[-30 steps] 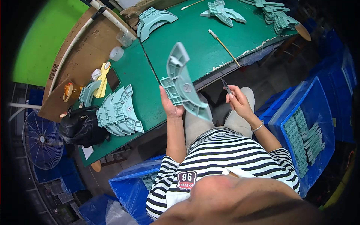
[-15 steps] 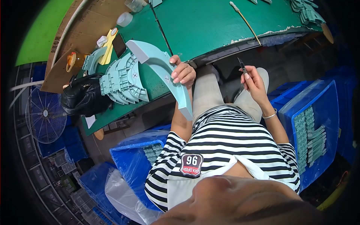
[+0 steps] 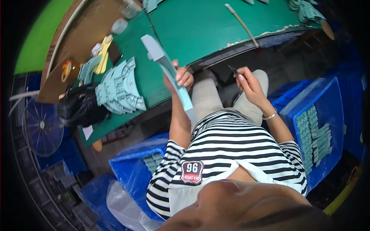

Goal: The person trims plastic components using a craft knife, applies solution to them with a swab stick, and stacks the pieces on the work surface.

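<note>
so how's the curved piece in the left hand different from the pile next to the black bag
The curved piece is a single one, held up in the left hand; the pile is several pieces lying together on the green table. The curved piece shows mostly smooth surfaces, turned nearly edge-on, while the pile shows ribbed sides. Both are pale blue-green and curved.

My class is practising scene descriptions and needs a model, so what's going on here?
A person at a green table holds a curved, pale green part in the left hand and a small, thin-bladed knife in the right hand. The blade is not touching the part. Similar parts lie on the table beside a black bag.
</note>
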`<state>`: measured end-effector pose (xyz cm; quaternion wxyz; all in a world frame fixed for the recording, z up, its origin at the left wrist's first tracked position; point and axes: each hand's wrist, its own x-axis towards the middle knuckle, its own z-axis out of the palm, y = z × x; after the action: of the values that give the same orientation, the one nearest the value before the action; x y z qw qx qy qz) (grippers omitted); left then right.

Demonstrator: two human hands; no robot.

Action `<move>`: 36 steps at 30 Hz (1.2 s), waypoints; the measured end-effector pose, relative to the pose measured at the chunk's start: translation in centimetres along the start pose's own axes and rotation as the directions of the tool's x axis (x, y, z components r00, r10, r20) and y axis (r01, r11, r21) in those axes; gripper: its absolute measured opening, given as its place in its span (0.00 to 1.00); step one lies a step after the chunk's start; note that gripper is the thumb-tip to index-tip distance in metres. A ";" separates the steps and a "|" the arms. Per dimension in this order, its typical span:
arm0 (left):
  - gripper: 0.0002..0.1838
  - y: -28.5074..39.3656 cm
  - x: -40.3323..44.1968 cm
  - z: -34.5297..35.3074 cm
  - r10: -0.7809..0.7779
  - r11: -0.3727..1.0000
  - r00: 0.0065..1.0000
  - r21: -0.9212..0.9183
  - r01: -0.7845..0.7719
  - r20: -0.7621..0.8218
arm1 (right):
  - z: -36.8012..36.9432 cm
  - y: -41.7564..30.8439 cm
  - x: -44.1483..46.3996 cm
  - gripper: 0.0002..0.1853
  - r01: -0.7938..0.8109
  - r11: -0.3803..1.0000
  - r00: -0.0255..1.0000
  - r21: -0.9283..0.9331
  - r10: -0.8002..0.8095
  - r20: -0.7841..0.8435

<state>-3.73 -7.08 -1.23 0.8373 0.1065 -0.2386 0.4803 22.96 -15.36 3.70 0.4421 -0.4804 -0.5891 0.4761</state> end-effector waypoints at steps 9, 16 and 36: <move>0.25 0.6 0.5 0.2 0.036 0.999 0.998 0.023 -0.035 -0.043 | -9.0 3.7 17.6 0.18 -0.018 0.471 0.898 -0.882 -0.380 -0.221; 0.31 2.6 0.9 2.1 0.085 0.981 0.990 0.185 -0.063 -0.113 | -8.7 6.6 19.3 0.13 0.090 0.498 0.943 -0.863 -0.322 -0.087; 0.28 2.3 3.8 2.0 0.016 0.932 0.979 0.357 0.060 -0.205 | -1.3 -4.7 2.3 0.11 0.456 0.829 0.836 -0.322 -0.275 0.475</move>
<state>-4.65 -3.86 2.29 0.8288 0.2111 -0.0576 0.5151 23.20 -13.31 8.69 0.2786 -0.3292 -0.8395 0.3306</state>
